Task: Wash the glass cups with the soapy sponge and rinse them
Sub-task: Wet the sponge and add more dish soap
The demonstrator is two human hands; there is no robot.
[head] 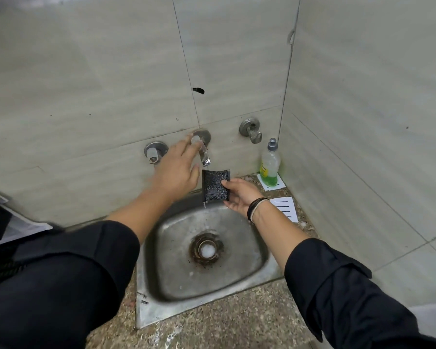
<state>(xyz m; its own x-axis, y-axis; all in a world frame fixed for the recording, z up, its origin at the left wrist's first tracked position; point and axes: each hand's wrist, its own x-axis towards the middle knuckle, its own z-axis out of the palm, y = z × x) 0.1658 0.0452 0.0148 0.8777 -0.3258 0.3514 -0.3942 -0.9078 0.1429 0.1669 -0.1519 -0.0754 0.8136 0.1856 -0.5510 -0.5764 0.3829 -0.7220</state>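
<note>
Right hand (239,196) holds sponge (215,185) under tap (204,152), soap bottle (269,163) beside

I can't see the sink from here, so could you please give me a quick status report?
Left hand open, reaching at the chrome wall tap. Right hand holds the dark rectangular scouring sponge under the spout, water trickling. No glass cups in view.

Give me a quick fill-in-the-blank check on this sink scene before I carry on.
1. The right hand holds the dark ____ under the tap.
2. The left hand reaches for the ____.
3. The soap bottle holds ____ liquid.
4. Glass cups in view: ____.

Missing words: sponge; tap; green; none
</note>
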